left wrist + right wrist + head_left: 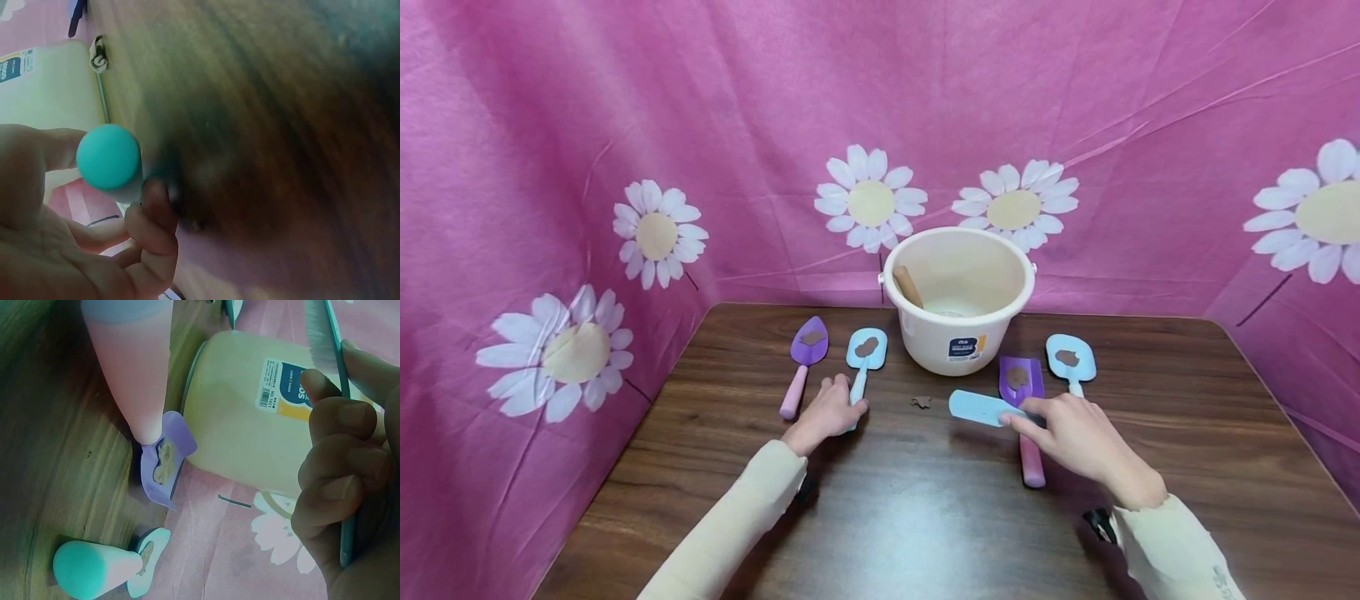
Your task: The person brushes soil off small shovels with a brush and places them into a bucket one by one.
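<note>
My left hand [831,410] grips the handle of a light blue toy shovel [857,379], its teal handle end [109,156] between thumb and fingers in the left wrist view. A brown patch lies on that shovel's blade. My right hand [1075,433] holds a flat light blue brush [981,407], whose pale bristles [320,337] show in the right wrist view. Under the brush and hand lies a purple shovel [1033,367] with a pink handle, brown matter on its blade. Left of the brush, a small brown clump [921,402] sits on the table.
A cream bucket [925,333] stands at the back with a brown stick [907,287] inside. A purple pointed trowel [800,350] lies on the left. Another light blue shovel [1082,346] lies on the right, its handle partly hidden. Pink flowered cloth [760,125] hangs behind the wooden table [880,517].
</note>
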{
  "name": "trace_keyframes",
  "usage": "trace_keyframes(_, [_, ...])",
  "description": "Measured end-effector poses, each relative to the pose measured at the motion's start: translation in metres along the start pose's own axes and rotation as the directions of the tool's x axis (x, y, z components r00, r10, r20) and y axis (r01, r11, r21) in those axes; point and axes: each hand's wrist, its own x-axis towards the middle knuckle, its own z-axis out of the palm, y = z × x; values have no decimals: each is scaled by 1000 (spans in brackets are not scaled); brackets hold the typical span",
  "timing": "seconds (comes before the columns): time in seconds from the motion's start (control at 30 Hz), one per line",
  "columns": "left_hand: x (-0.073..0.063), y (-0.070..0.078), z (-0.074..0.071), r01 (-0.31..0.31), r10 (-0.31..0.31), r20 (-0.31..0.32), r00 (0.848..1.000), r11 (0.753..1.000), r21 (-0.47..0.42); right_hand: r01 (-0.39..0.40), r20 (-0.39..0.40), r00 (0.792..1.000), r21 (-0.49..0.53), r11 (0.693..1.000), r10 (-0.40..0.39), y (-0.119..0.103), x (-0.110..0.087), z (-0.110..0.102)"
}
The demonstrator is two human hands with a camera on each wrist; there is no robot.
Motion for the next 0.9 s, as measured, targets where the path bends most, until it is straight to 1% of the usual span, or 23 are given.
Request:
trace_keyframes(0.2, [-1,4,3,23,-23,5,1000,1000,8,-9,7,1000,-1,1000,9,1,-2,0])
trace_keyframes(0.47, [2,5,4,21,-21,15,1000,1000,7,-27,12,1000,8,1000,27,2,-3,0])
trace_keyframes(0.6, [5,3,2,3,-3,18,1000,1000,3,-34,18,999,11,999,34,2,-3,0])
trace_keyframes(0.67, [7,3,1,-11,12,19,1000,1000,-14,-32,19,999,9,999,32,2,-3,0])
trace_keyframes(0.73, [9,3,0,-16,17,27,999,998,-53,-33,19,999,11,999,32,2,-3,1])
trace_keyframes(0.77, [10,3,-1,-10,14,36,999,996,-92,-35,22,999,13,999,35,2,-3,1])
trace_keyframes(0.8, [11,3,-1,9,-1,54,999,989,-146,-38,23,999,15,999,37,2,-3,1])
trace_keyframes(0.83, [12,3,-1,33,-17,77,997,976,-214,-40,27,999,18,999,40,2,-3,2])
trace_keyframes(0.87, [13,3,-2,64,-36,102,994,956,-285,-43,30,999,19,999,42,3,-3,2])
trace_keyframes(0.9, [14,3,-2,99,-56,130,990,930,-353,-46,33,998,23,999,45,3,-3,3])
